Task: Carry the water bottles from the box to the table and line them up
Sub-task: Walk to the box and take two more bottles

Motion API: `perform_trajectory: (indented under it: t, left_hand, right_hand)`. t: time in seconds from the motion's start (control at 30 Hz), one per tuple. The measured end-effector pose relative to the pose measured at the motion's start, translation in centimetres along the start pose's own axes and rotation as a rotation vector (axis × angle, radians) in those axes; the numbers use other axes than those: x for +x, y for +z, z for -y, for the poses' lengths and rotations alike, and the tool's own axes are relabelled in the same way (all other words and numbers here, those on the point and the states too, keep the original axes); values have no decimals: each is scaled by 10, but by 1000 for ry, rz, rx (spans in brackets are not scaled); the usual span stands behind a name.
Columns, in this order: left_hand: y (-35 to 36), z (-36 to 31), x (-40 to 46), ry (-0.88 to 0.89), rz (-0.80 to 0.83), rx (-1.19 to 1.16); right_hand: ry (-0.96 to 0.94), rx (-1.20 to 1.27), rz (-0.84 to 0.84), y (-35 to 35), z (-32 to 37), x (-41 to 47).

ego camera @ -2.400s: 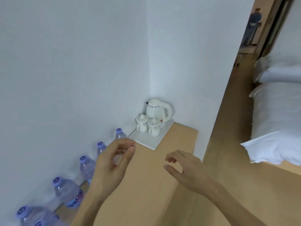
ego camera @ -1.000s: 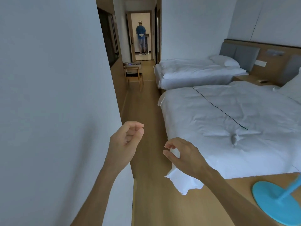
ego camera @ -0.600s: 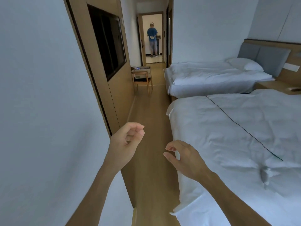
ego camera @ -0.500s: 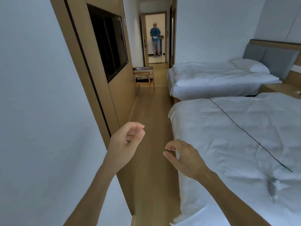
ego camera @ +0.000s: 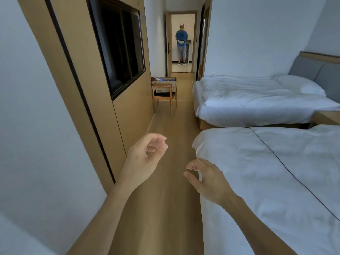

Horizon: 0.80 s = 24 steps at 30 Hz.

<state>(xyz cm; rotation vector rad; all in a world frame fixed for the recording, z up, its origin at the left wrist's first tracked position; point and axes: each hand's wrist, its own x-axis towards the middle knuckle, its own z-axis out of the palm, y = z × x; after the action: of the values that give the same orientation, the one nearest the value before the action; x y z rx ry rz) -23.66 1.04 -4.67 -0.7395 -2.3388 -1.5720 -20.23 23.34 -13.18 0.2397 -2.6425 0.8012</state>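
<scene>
A cardboard box sits on a wooden chair far down the aisle, against the left wall. Blue-capped water bottles show above its rim. My left hand is raised in front of me with its fingers loosely curled and nothing in it. My right hand is a little lower and to the right, fingers apart, also holding nothing. Both hands are far from the box. The table with the lined-up bottles is out of view.
A wood-floored aisle runs ahead between a wooden wall panel with a dark screen on the left and two white beds on the right. A person in a blue shirt stands in the far doorway.
The view has swung from the table with its row of bottles round to the aisle, then advanced along it. Both hands keep their raised, empty pose.
</scene>
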Motion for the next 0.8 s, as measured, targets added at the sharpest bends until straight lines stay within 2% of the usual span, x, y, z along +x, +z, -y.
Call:
perform_trajectory:
  t: [0.4,0.8]
  left_hand:
    - [33,121,265,26,25,19]
    - [120,222,513,1,1,8]
  right_hand:
    - [11,-37,-52,45,-122,251]
    - [-47,-70,-26,54,-286,488]
